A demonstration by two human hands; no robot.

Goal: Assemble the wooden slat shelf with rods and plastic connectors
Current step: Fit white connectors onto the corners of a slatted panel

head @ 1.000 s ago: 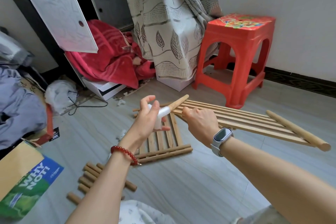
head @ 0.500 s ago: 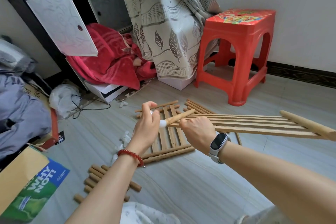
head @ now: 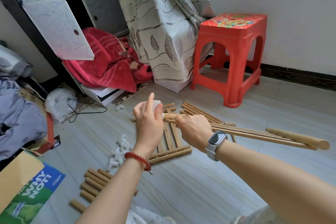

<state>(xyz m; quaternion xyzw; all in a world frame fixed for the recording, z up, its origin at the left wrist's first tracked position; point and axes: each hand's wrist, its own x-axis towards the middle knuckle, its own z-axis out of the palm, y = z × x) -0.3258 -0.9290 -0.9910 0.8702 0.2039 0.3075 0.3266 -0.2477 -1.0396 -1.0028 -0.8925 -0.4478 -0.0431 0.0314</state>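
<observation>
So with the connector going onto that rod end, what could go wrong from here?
1. The left hand holds the white connector at the rod end with one finger lifted; it could slip or seat crooked.
2. The right hand grips the slat panel at one end only, so the raised far end may sag and twist the joint.

wooden slat panel [head: 254, 132] lifted level, white connector [head: 157, 104] on its rod end

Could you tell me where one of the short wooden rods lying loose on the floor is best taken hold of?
Take a short wooden rod around its mid-length, coming from above with fingers across its width. It lies flat among its neighbours, so only the rounded top is free; an outer one, or an exposed end, probably lifts easiest.
</observation>
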